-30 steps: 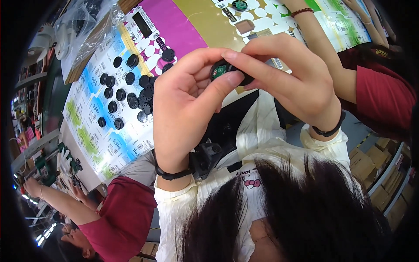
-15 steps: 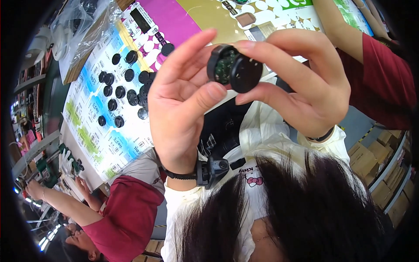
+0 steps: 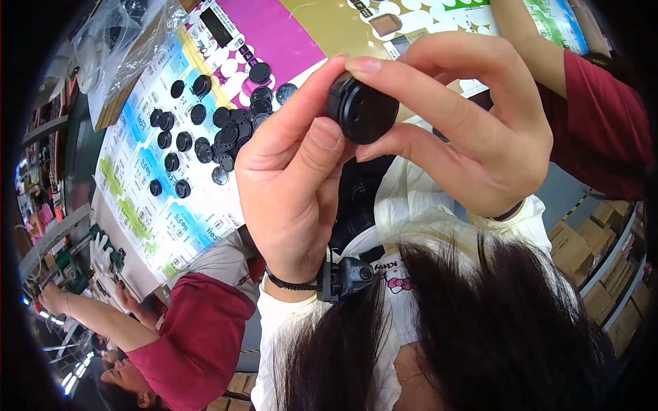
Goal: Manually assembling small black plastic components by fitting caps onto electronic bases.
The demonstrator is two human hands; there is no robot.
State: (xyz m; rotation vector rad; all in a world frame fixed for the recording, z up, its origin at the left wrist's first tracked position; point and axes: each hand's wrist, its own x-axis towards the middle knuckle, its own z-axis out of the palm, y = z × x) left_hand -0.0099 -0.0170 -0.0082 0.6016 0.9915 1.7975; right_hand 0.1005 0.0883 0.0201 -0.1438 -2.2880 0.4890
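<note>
Between my hands is a small round black plastic case (image 3: 370, 114), a thick disc with small holes in its face. My left hand (image 3: 291, 171) pinches its left side between thumb and fingers. My right hand (image 3: 476, 127) grips it from the right, fingertips at the top edge and thumb at the bottom. The two halves sit together, and whatever lies inside is hidden. Beyond my left hand, several loose black round parts (image 3: 229, 133) lie on the printed table covering, some heaped, others apart.
The table covering (image 3: 144, 226) has blue, green, magenta and gold prints. A clear plastic bag (image 3: 130, 41) lies over a wooden edge at the far left. One co-worker in a red sleeve (image 3: 195, 342) sits at left, another red sleeve (image 3: 610, 130) is at right. Cardboard boxes (image 3: 582, 246) stand at lower right.
The case's two halves have come together, covering the green circuit board that showed in the gap. My left fingers and thumb have closed in on the case.
</note>
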